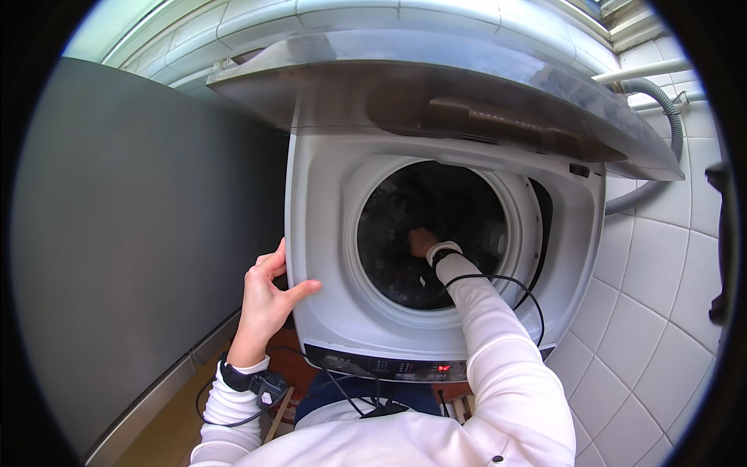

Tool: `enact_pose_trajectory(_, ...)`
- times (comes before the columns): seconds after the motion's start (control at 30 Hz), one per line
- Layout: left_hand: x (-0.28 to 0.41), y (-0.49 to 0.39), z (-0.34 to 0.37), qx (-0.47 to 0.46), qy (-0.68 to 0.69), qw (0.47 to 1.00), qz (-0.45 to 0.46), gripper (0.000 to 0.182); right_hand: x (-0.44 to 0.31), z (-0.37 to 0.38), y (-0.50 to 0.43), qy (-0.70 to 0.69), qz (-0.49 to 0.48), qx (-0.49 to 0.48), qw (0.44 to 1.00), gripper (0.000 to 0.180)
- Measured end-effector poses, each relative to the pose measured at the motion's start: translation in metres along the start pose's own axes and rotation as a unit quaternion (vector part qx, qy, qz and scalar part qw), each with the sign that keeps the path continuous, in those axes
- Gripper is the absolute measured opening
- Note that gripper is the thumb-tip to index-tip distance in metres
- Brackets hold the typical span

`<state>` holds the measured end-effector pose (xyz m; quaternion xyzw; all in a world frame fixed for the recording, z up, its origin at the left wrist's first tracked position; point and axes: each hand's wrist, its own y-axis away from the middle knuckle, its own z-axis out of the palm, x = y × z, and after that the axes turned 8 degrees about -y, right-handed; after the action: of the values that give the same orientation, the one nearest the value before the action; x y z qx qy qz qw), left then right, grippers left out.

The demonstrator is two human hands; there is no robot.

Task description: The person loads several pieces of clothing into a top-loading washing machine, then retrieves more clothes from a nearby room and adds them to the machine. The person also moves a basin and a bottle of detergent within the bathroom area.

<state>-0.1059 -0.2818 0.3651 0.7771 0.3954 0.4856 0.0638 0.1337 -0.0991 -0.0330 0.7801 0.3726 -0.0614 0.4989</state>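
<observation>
Before me stands a white top-loading washing machine (pixel 318 233) with its lid (pixel 467 93) raised. My left hand (pixel 268 292) grips the machine's left rim, thumb on top and fingers over the outer side. My right hand (pixel 422 241) reaches down into the drum (pixel 379 216), its fingers curled; what it touches or holds is hidden in the dark. Dark material, perhaps wet cloth, lies in the drum, with a small white patch near its front. Red digits glow on the control panel (pixel 402 368) at the machine's front edge.
A large grey panel (pixel 128 198) rises close on the left. White wall tiles (pixel 653 262) and a grey corrugated hose (pixel 671 117) are on the right. Black cables (pixel 534 300) run along both my arms, one looping over the machine's front right rim.
</observation>
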Motion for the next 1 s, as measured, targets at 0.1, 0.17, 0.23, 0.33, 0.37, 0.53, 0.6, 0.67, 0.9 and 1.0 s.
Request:
enact_pose_trajectory(0.1, -0.001, -0.001, -0.001, -0.006, -0.002, 1.000, 0.003, 0.078, -0.002, -0.005, -0.015, -0.055, -0.065, 0.129, 0.988, 0.032)
enact_pose_trajectory(0.17, -0.002, -0.001, -0.002, -0.014, 0.002, 1.000, 0.000, 0.078, 0.005, -0.033, -0.018, -0.064, -0.133, 0.226, 0.963, 0.031)
enact_pose_trajectory(0.23, -0.002, -0.002, -0.003, -0.024, 0.011, 1.000, -0.004, 0.078, 0.001, -0.066, -0.019, -0.403, 0.014, 0.260, 0.877, 0.028)
enact_pose_trajectory(0.33, -0.001, -0.001, -0.003, -0.013, 0.007, 1.000, 0.003, 0.078, -0.010, -0.125, -0.013, -0.323, 0.026, 0.330, 0.887, 0.038)
enact_pose_trajectory(0.37, -0.001, -0.001, -0.002, -0.011, 0.009, 1.000, -0.001, 0.077, -0.013, -0.143, -0.005, -0.233, 0.063, 0.336, 0.910, 0.044)
enact_pose_trajectory(0.53, 0.002, 0.000, -0.001, -0.013, 0.028, 0.999, -0.021, 0.077, -0.061, -0.164, 0.053, 0.044, 0.050, 0.228, 0.971, 0.080)
enact_pose_trajectory(0.6, 0.002, 0.000, -0.002, -0.007, 0.003, 1.000, -0.001, 0.077, -0.077, -0.164, 0.063, 0.005, 0.139, 0.020, 0.990, 0.090)
enact_pose_trajectory(0.67, 0.002, 0.000, -0.003, -0.008, -0.005, 1.000, 0.003, 0.077, -0.086, -0.152, 0.064, 0.064, 0.159, -0.052, 0.984, 0.093)
enact_pose_trajectory(0.9, -0.001, 0.000, -0.002, -0.004, 0.009, 1.000, 0.000, 0.077, -0.018, -0.041, 0.009, 0.050, 0.116, -0.092, 0.988, 0.077)
enact_pose_trajectory(1.0, -0.003, 0.000, -0.003, -0.001, 0.008, 1.000, 0.009, 0.077, 0.031, -0.005, -0.015, 0.075, 0.047, -0.114, 0.990, 0.056)
